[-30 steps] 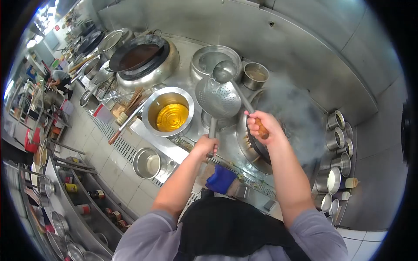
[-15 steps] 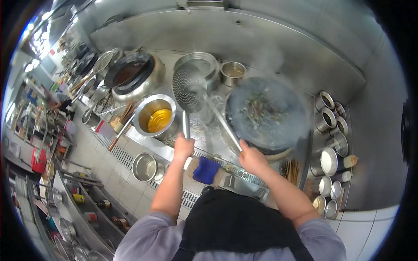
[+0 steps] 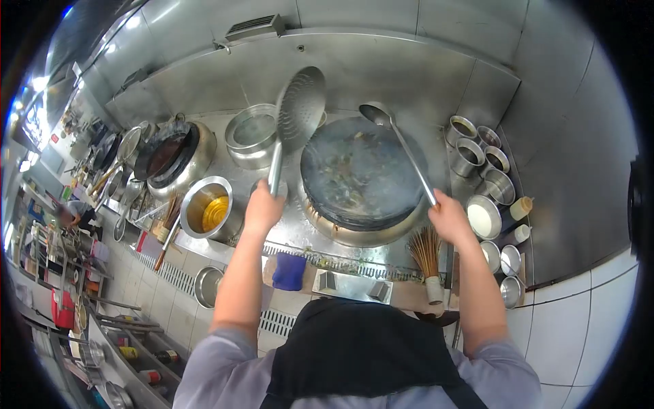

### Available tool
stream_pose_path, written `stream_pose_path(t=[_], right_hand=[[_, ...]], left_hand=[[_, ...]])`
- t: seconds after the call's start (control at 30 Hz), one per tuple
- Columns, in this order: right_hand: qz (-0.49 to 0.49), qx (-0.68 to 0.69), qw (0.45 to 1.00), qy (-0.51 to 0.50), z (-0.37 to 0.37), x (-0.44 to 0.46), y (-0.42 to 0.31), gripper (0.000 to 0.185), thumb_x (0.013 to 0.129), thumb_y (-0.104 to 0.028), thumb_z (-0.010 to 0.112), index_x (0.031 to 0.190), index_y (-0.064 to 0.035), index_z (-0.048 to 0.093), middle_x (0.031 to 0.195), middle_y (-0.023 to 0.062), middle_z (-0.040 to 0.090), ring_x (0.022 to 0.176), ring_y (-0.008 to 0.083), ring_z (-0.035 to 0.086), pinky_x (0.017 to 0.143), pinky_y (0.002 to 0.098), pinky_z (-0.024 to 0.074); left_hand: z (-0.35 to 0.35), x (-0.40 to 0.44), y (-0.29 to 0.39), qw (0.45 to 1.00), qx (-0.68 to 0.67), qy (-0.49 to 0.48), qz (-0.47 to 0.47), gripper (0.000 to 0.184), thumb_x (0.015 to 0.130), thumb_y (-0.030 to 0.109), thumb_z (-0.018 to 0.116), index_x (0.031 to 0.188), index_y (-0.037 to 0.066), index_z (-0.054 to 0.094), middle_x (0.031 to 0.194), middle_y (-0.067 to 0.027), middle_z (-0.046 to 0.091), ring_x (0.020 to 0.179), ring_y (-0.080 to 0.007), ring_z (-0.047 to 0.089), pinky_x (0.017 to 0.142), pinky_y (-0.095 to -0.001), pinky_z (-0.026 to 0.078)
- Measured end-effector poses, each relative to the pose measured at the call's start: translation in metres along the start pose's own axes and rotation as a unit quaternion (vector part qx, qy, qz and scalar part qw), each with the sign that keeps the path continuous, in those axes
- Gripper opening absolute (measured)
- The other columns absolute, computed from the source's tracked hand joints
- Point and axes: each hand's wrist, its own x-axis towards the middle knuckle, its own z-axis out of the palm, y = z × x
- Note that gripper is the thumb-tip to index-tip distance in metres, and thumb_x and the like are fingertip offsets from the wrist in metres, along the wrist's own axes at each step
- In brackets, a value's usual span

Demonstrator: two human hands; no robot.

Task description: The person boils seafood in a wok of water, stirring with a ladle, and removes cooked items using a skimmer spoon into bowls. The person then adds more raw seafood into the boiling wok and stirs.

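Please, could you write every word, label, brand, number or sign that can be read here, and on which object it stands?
No text can be read.
Yellow container, lower-left shelf: too small.
Dark bottle beside it: label too small, blurred.
Skimmer and ladle: no text visible.

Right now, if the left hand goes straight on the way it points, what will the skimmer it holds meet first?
Probably the steel back wall: the left hand points its skimmer that way, seemingly raised above the stove, though depth is unclear.
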Motion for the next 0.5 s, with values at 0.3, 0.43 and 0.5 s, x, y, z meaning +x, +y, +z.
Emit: stream_pose_path(t=[0.3, 0.43, 0.5], right_hand=[[0.001, -0.102, 0.989, -0.107, 0.036, 0.024, 0.015, 0.042, 0.079, -0.015, 0.054, 0.119, -0.0011, 0.052, 0.098, 0.025, 0.062, 0.096, 0.0385, 0.06, 0.083, 0.0455, 0.047], [0.097, 0.035, 0.979, -0.174, -0.019, -0.027, 0.003, 0.045, 0.079, -0.014, 0.054, 0.121, -0.0011, 0.052, 0.097, 0.0254, 0.063, 0.094, 0.0394, 0.06, 0.082, 0.0454, 0.0472], [0.024, -0.017, 0.999, -0.035, -0.016, -0.037, 0.031, 0.041, 0.079, -0.013, 0.053, 0.118, -0.001, 0.054, 0.094, 0.0251, 0.063, 0.09, 0.0399, 0.061, 0.079, 0.0454, 0.0481]], left_hand=[[0.052, 0.039, 0.006, 0.984, 0.139, -0.112, 0.011, 0.042, 0.076, 0.012, 0.055, 0.112, -0.007, 0.048, 0.101, -0.0319, 0.06, 0.1, -0.042, 0.059, 0.087, -0.0448, 0.047], [0.056, 0.035, -0.014, 0.979, 0.143, -0.14, 0.038, 0.037, 0.079, 0.01, 0.048, 0.11, -0.01, 0.047, 0.098, -0.0311, 0.062, 0.094, -0.04, 0.062, 0.084, -0.0441, 0.049], [0.052, 0.032, -0.011, 0.976, 0.149, -0.15, 0.059, 0.038, 0.079, 0.009, 0.049, 0.111, -0.011, 0.047, 0.097, -0.0317, 0.062, 0.091, -0.0395, 0.064, 0.081, -0.0433, 0.051]])
